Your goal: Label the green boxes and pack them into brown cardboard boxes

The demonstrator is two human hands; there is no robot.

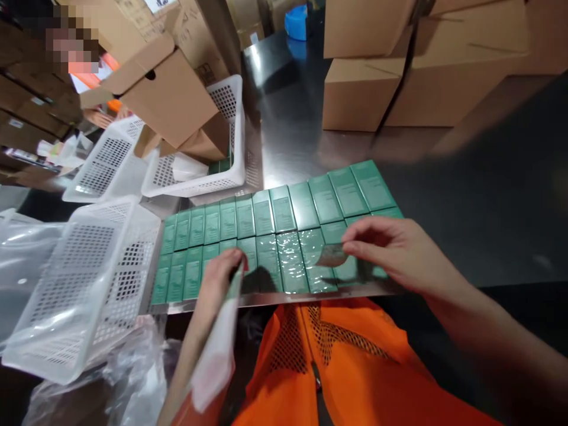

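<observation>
— Our right fingers (361, 228) pinch a small slip (332, 255) just above the green boxes (304, 204), forearm slanting in from their right.
— And our left hand (219, 269)?
— Curled over their near row, gripping a pale strip (217, 358).

Bench (470, 219): dark metal, smooth, v. shiny, w/ bright glare twd far edge. Green boxes (283, 208) along near edge: smooth printed card by the look, semi-gloss; a few mid front row show crinkly glare like clear film. Small strip (332, 256) above them: thin, slight sheen, paper or film, can't tell. White sheet (218, 346) past near edge: smooth, paper-like, blurred. Baskets (195, 188) by L edge: perf. white plastic, semi-gloss. Cartons (426, 89) twd far R corner: matt brown cardbd. Vest (359, 367): matt orange cloth w/ open mesh. Bags (137, 364) off near L corner: clear plastic, wrinkled, shiny.
</observation>
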